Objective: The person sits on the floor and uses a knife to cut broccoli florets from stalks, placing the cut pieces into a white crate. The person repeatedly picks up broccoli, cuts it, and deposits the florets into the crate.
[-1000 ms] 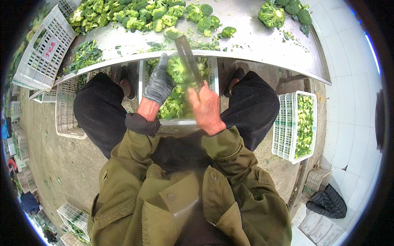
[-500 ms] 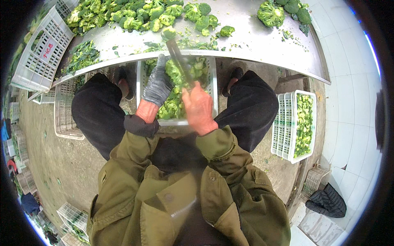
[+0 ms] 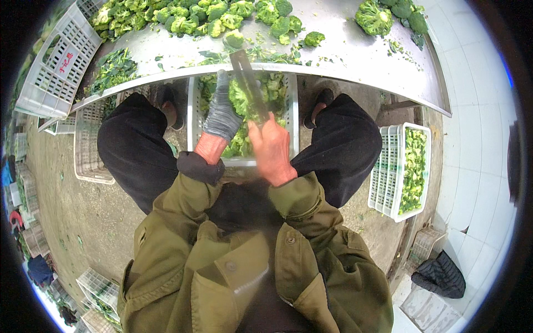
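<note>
From where I sit at the far end of the feed, I take everything from the middle crate [image 3: 292, 119], the white one set between the knees. The broccoli piece [image 3: 239, 99] is above its left half, toward the far side, and I read the gloved left hand [image 3: 223, 114] as holding it, fingers up along its left side, though the full grip is partly hidden. The bare right hand [image 3: 272, 145], above the crate's near right part, is closed around the handle of a knife [image 3: 249, 83]. The relation I would watch is blade to broccoli: the knife's long axis runs away from the right hand and slants left, its tip reaching past the crate's far rim over the edge of the worktop [image 3: 333, 61]. The piece lies just left of that blurred blade, ahead and left of the right hand, with the left hand nearer; whether steel and broccoli touch, I cannot tell
</note>
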Demonstrator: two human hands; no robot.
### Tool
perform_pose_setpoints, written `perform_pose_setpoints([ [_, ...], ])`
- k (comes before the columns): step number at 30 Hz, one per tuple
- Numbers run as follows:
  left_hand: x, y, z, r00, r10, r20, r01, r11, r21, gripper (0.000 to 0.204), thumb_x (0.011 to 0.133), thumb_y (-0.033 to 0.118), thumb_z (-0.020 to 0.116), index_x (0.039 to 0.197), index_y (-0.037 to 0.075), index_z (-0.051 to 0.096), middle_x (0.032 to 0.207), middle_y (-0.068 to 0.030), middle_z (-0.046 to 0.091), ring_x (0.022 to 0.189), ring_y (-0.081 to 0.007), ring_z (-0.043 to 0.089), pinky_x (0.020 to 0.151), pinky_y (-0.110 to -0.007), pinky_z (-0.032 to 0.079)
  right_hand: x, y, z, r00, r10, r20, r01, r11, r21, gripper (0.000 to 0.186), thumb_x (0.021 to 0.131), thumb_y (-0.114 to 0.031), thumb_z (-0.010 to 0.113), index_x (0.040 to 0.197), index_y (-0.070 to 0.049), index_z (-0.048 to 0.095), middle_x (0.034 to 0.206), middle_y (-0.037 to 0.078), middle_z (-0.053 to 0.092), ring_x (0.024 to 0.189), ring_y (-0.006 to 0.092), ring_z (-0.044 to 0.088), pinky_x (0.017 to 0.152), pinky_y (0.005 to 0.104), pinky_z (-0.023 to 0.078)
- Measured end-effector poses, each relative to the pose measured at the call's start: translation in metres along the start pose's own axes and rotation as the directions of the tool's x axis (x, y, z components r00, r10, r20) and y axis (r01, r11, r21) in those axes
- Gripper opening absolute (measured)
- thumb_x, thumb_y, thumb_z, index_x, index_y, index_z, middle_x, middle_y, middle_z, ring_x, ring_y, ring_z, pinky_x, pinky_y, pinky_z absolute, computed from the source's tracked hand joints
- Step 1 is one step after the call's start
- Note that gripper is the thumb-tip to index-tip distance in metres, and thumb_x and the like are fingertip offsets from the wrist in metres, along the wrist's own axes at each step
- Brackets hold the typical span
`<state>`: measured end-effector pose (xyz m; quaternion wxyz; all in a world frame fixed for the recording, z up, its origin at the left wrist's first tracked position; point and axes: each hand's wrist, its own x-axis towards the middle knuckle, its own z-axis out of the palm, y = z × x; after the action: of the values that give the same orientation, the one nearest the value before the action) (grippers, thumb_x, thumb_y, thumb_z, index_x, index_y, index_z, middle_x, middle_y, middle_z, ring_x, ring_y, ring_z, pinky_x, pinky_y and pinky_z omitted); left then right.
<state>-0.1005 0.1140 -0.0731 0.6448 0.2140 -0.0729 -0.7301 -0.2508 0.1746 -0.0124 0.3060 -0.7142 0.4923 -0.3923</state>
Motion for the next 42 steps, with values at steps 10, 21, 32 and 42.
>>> perform_pose_setpoints([
  [10, -0.007, 0.003, 0.008, 0.991, 0.109, -0.076, -0.102, 0.991, 0.085, 0.058, 0.097, 0.053, 0.058, 0.128, 0.005, 0.059, 0.111, -0.0078, 0.067, 0.104, -0.0193, 0.064, 0.094, -0.035, 0.054, 0.005, -0.011, -0.009, 0.999, 0.033, -0.010, -0.033, 0.999, 0.007, 0.015, 0.093, -0.009, 0.064, 0.091, 0.005, 0.062, 0.071, 0.022, 0.060, 0.062, 0.0401, 0.059, 0.058, 0.0480, 0.044],
  [21, -0.004, 0.001, 0.019, 0.997, 0.059, -0.056, -0.051, 0.991, 0.125, 0.072, 0.093, 0.066, 0.054, 0.126, 0.002, 0.060, 0.112, -0.0126, 0.069, 0.099, -0.0266, 0.067, 0.092, -0.041, 0.056, 0.010, -0.006, -0.010, 0.996, 0.080, 0.037, -0.078, 0.996, -0.046, 0.020, 0.094, -0.012, 0.062, 0.095, 0.008, 0.062, 0.065, 0.023, 0.058, 0.060, 0.0408, 0.058, 0.058, 0.0489, 0.044],
  [32, -0.001, -0.003, 0.007, 1.000, 0.027, -0.005, -0.026, 0.992, 0.120, 0.071, 0.093, 0.066, 0.055, 0.123, 0.003, 0.060, 0.107, -0.0137, 0.069, 0.094, -0.0289, 0.069, 0.090, -0.044, 0.057, 0.009, 0.003, -0.011, 0.991, 0.067, 0.120, -0.064, 0.998, -0.029, 0.021, 0.094, -0.012, 0.061, 0.100, 0.008, 0.060, 0.063, 0.023, 0.056, 0.058, 0.0411, 0.057, 0.056, 0.0493, 0.042],
  [42, -0.004, -0.006, 0.013, 0.999, 0.014, -0.039, -0.008, 0.987, 0.157, 0.072, 0.093, 0.064, 0.056, 0.126, 0.000, 0.059, 0.107, -0.0155, 0.069, 0.094, -0.0297, 0.069, 0.089, -0.044, 0.058, 0.010, 0.004, 0.001, 0.982, 0.140, 0.125, -0.147, 0.988, 0.042, 0.023, 0.095, -0.014, 0.060, 0.101, 0.008, 0.059, 0.066, 0.024, 0.058, 0.062, 0.0422, 0.060, 0.059, 0.0505, 0.045],
])
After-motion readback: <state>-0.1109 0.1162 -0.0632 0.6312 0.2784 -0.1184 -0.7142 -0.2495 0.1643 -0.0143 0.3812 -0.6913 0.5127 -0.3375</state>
